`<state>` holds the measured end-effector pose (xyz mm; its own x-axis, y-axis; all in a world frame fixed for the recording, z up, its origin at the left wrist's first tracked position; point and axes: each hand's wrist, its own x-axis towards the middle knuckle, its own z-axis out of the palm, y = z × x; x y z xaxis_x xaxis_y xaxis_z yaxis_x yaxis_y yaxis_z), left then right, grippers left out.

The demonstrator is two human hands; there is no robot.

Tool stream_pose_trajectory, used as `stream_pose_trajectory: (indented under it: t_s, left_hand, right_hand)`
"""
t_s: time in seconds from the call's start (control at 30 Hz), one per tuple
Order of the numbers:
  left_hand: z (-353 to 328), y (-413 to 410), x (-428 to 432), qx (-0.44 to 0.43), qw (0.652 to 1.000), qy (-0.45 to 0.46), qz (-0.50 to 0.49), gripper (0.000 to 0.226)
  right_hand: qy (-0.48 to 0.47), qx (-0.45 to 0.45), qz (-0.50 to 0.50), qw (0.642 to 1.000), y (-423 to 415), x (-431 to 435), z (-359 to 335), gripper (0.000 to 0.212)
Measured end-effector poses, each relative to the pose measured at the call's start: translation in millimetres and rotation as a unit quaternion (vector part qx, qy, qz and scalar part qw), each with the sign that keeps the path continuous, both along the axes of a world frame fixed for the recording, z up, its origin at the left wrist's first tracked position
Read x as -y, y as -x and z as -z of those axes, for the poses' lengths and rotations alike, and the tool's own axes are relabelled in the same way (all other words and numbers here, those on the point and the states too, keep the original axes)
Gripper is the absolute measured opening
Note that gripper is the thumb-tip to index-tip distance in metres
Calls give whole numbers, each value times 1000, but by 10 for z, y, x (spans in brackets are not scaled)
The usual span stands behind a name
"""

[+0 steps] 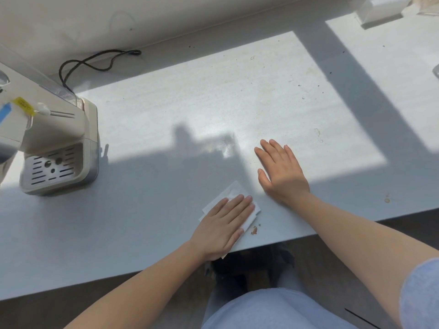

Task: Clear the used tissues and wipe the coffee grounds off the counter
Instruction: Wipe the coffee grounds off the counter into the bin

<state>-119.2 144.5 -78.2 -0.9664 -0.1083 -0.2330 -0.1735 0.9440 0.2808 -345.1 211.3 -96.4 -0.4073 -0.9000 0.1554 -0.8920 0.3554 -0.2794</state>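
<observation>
Head view. Item: tissue (234,192), white, folded, lying flat on the bench (166,110) at lower centre of frame, near the front edge. Left hand (225,224) presses on it with straight fingers; grip released, nothing clasped. Right hand (281,173) rests flat on the bench just up-right of the tissue and apart from it, its grip likewise released. Coffee grounds (254,231): small brown clump just right of the tissue. Dark specks (299,85) lie at upper right.

Step, as judged: wiping, part done. The next move calls for a short rightward sweep over the clump, gathering rather than smearing.

Orientation: tissue set cornerwise, one corner pointing up-frame. Its long axis seems to follow the fingers, lower left to upper right, though it is partly hidden.
</observation>
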Motion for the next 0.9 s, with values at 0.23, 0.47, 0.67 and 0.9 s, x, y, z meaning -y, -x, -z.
stream_pose_trajectory:
  t_s: [0.23, 0.47, 0.67, 0.9]
  left_hand:
    - [-11, -109, 147, 10, 999, 16, -48, 55]
    - [-25, -647, 454, 18, 970, 35, -241, 55]
    - [-34, -384, 173, 11, 965, 21, -262, 57]
    - [6, 30, 182, -17, 999, 29, -15, 56]
  right_hand:
    - [17, 5, -1, 1000, -10, -9, -14, 50]
    - [4, 17, 0, 1000, -6, -9, -13, 51]
    - [4, 9, -2, 1000, -30, -4, -5, 51]
    - [10, 15, -3, 1000, -13, -6, -23, 50]
